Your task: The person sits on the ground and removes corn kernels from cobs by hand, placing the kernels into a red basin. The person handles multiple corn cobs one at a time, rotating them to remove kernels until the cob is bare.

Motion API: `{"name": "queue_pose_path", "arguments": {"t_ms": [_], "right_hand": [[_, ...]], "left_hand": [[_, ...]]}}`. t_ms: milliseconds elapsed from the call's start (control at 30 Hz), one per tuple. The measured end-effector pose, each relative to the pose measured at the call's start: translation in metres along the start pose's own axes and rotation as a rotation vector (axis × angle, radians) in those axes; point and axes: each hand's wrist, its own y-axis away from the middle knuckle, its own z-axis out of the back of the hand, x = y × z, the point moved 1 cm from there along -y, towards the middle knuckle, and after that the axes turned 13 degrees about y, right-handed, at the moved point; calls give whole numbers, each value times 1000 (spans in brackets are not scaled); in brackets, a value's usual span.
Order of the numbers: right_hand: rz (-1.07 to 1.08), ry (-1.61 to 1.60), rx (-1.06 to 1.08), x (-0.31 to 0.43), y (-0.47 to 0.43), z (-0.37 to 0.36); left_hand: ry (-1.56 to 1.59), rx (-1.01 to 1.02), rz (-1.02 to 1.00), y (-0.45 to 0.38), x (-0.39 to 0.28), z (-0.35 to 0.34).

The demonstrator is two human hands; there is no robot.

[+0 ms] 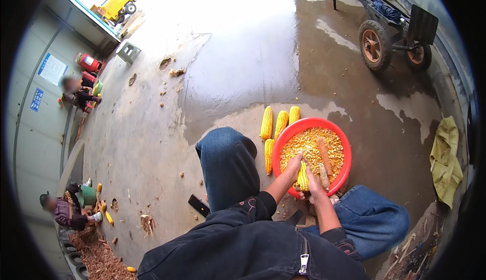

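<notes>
Both my hands are on a partly shelled yellow ear of corn, above the near side of a red plastic basin. My left hand grips it from the left. My right hand wraps its right side and lower end. The red basin stands between my knees and holds many loose corn kernels. On the kernels lie a reddish bare cob and a paler cob. Several whole ears of corn lie on the floor along the basin's left side.
A black phone lies left of my knee. At left, two people sit near a green bucket and a green basin. A wheeled cart stands upper right; a yellow-green sack lies right. Wet patches mark the concrete floor.
</notes>
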Motion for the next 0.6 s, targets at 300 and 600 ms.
{"name": "queue_pose_path", "arguments": {"t_ms": [300, 600], "right_hand": [[39, 2, -7, -5, -7, 3], [155, -149, -46, -6, -17, -1]], "left_hand": [[147, 96, 42, -9, 5, 11], [304, 224, 86, 25, -29, -5]]}}
